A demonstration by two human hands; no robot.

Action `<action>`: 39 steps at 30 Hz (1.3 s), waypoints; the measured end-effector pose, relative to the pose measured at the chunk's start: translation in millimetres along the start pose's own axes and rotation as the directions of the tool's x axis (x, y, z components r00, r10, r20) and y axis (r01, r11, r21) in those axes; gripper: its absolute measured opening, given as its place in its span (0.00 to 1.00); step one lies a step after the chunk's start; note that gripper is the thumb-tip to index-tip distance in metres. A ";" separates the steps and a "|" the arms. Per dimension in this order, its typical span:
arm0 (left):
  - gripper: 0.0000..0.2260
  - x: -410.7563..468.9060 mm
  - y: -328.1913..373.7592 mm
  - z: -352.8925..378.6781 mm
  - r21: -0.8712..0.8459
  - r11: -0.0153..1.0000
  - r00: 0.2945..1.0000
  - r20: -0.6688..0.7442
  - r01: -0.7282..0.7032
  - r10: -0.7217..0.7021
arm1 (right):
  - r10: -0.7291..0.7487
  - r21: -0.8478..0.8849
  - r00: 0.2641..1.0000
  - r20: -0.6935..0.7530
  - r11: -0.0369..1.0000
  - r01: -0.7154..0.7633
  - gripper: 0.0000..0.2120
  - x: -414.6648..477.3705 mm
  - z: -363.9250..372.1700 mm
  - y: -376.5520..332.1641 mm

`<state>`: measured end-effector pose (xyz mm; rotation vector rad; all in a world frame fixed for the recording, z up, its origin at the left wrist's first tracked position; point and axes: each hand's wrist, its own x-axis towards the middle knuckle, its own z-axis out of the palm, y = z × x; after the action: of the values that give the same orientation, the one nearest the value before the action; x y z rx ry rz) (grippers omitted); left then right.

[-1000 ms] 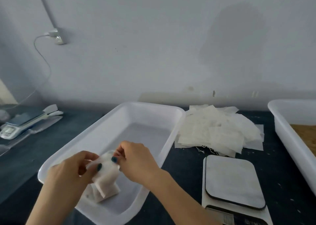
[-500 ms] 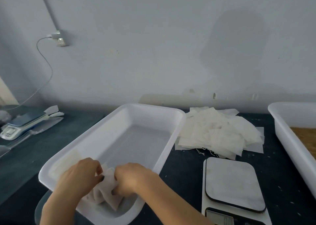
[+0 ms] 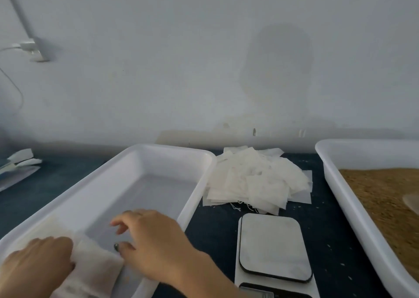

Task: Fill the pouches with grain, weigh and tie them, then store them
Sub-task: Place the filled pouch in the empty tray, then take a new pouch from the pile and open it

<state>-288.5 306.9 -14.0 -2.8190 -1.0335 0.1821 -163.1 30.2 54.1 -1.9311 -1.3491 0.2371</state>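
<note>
One filled pouch [image 3: 95, 263] lies stored in the tray [image 3: 172, 152], left hand [image 3: 38, 263] resting on it, right hand [image 3: 154, 238] open; right of the tray, many empty pouches [image 3: 256, 179] wait.

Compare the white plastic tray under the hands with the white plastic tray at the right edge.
The tray under the hands holds white pouches at its near end; the right-edge tray holds brown grain. The first shows almost whole, the second is cut off. Both are white, rectangular and deep-walled.
</note>
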 end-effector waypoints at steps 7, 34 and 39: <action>0.24 -93.0 162.7 -103.3 -0.171 0.936 0.759 -0.637 -0.307 0.133 | 0.284 0.187 0.859 -0.425 0.957 -0.224 0.12 -61.3 -74.2 86.5; 0.10 3.0 411.7 -85.3 -0.360 0.596 0.689 -0.492 -0.718 0.533 | 0.678 0.480 0.524 -0.516 0.735 -0.479 0.12 -154.9 -118.4 202.8; 0.06 -15.7 393.8 -81.7 -0.704 0.337 0.777 -0.520 -0.625 0.355 | 0.599 0.467 0.565 -0.568 0.799 -0.378 0.12 -154.1 -120.8 191.5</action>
<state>-38.1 -7.8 1.9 -3.7895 -0.0521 -0.9609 -24.5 -190.8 -29.3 -1.8110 -0.2176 -0.0392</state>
